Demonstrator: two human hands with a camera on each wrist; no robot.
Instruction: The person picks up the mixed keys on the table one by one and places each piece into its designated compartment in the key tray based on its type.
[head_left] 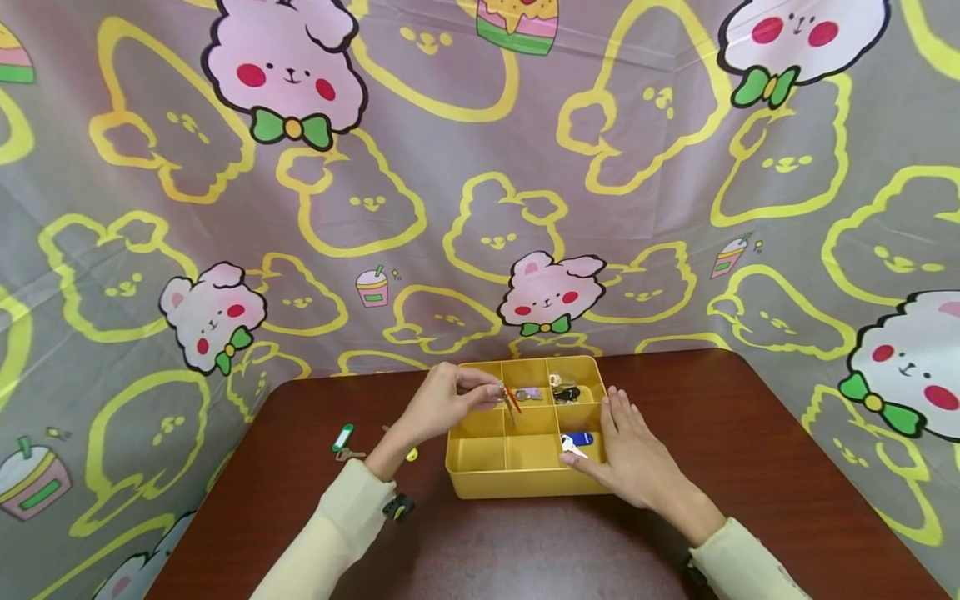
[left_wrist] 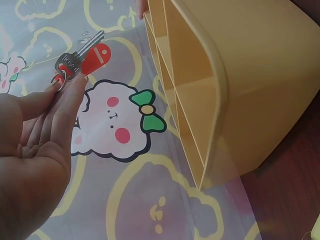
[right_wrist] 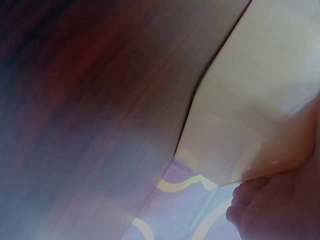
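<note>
My left hand [head_left: 444,402] pinches the metal ring of a key [left_wrist: 71,64] with a red tag [left_wrist: 98,57], held over the back part of a yellow divided box [head_left: 517,485]. The key and tag stick out beyond the fingertips. On the box's right side rests my right hand [head_left: 637,457], its fingers straight along the rim and its thumb by the front right compartment. In that compartment lies a key with a blue tag [head_left: 579,438]. Behind it, the back right compartment holds a key with a black tag [head_left: 567,394]. A purple tag [head_left: 529,392] lies in the back middle one.
Left of the box, a key with a green tag [head_left: 343,437] lies on the dark red-brown table [head_left: 277,492]. A yellow tag [head_left: 412,454] shows beside my left wrist, partly hidden by it. A patterned cloth [head_left: 465,208] hangs behind the table and along its sides.
</note>
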